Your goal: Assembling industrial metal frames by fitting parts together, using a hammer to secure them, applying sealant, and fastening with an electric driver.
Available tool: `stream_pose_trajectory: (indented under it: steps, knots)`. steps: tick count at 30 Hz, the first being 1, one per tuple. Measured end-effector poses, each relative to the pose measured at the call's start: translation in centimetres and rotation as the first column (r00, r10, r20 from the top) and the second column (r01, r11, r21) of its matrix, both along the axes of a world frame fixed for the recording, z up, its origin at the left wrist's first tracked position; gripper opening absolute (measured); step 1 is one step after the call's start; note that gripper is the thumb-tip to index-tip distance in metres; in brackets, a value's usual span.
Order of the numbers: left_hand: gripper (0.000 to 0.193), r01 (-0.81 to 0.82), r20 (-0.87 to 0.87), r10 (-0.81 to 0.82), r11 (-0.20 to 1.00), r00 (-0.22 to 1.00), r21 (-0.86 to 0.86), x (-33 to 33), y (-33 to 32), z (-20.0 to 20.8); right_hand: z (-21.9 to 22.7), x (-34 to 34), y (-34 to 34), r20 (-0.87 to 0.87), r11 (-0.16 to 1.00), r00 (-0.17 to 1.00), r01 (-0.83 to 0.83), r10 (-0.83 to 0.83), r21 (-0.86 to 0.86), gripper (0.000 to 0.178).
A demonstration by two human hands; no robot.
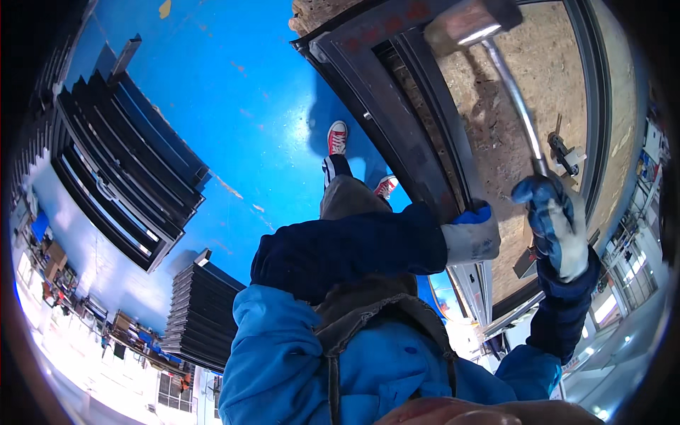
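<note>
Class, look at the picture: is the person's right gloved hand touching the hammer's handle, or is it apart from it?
Touching. The head view shows the right hand closed around the lower end of the hammer handle, which disappears into the glove with no gap.

Bare chipboard bench (496, 120) fills upper right of frame. On it: dark metal rectangular window frame (397, 99) w/ curved far edge, running from top centre down to lower right. Small dark metal fitting on a white scrap (564, 154) lies on the board at right, inside the frame. Glossy blue floor (234, 92) upper left carries 2 stacks of dark metal frames (120, 170), (202, 312).
</note>
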State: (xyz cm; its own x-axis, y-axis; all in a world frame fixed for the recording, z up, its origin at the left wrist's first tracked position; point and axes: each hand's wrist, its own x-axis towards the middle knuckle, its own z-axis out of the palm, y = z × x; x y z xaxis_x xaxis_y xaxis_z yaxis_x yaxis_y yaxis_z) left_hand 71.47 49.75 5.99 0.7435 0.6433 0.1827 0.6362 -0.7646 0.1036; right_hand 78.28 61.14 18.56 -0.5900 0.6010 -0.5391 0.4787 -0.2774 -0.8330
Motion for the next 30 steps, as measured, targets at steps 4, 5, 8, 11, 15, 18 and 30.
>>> stream_pose_trajectory:
  steps: [4, 5, 8, 11, 15, 18, 30]
  knots:
    - [0.007, -0.021, 0.011, 0.021, 0.998, 1.0, 0.055, 0.7, -0.6, 0.4, 0.4, -0.2, -1.2, 0.058, 0.991, 0.99, 0.13, -0.131, 0.016, 0.034]
    - [0.007, -0.019, 0.012, 0.019, 0.997, 1.0, 0.074, 0.7, -0.6, 0.5, 0.3, -0.4, -1.5, 0.056, 0.975, 0.974, 0.22, -0.22, -0.002, 0.035]
    - [0.007, 0.0, -0.008, 0.001, 0.995, 1.0, 0.105, 0.4, -0.4, 0.5, 0.2, -0.5, -1.1, 0.056, 0.98, 0.979, 0.197, -0.198, 0.023, 0.036]
    - [0.009, 0.041, -0.07, -0.032, 0.989, 0.997, 0.143, -0.3, 0.0, 0.6, 0.6, -0.7, -0.2, 0.09, 0.976, 0.985, -0.159, 0.147, 0.151, 0.036]
    - [0.012, 0.083, -0.149, -0.055, 0.979, 0.987, 0.188, -1.5, 0.6, 1.2, 2.1, -1.1, -0.3, 0.117, 0.999, 0.993, 0.012, -0.008, -0.041, 0.038]
    - [0.011, 0.021, -0.054, -0.017, 0.997, 0.998, 0.077, -3.5, 1.8, 1.1, 2.5, -1.0, -0.8, 0.088, 0.985, 0.993, 0.089, -0.077, -0.149, 0.039]
    - [0.016, -0.025, 0.211, 0.058, 0.988, 0.976, -0.155, -6.8, 3.1, 0.1, 2.8, -1.8, -0.4, 0.124, 0.818, 0.965, 0.263, -0.233, -0.511, 0.041]
